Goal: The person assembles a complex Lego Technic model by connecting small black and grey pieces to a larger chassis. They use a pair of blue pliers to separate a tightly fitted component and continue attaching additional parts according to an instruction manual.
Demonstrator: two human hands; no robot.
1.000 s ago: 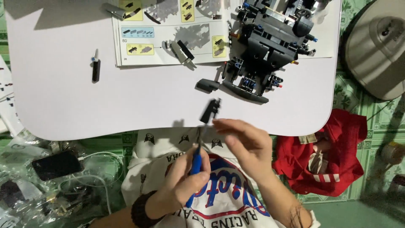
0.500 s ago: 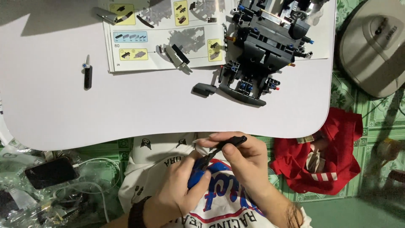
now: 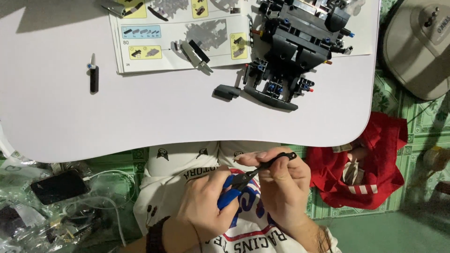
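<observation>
My left hand [image 3: 204,208] is closed around blue-handled pliers [image 3: 230,193] over my lap, below the table's near edge. The plier jaws meet a thin black beam piece [image 3: 277,160] that my right hand [image 3: 283,187] pinches between thumb and fingers. On the white table [image 3: 140,117] above sits a dark grey and black brick-built model [image 3: 295,42] with blue and red pins. An open instruction booklet [image 3: 154,42] lies beside the model.
A short black part with a white pin [image 3: 93,75] lies at the table's left, and a dark grey piece [image 3: 227,92] sits by the model. Red cloth [image 3: 375,164] and a grey lid [image 3: 417,47] are on the right. A phone [image 3: 58,186] and plastic bags lie on the floor at left.
Both hands have drawn back from the table edge toward my lap. The black piece went from upright at the edge to lying sideways in my right fingers, with the pliers against it.
</observation>
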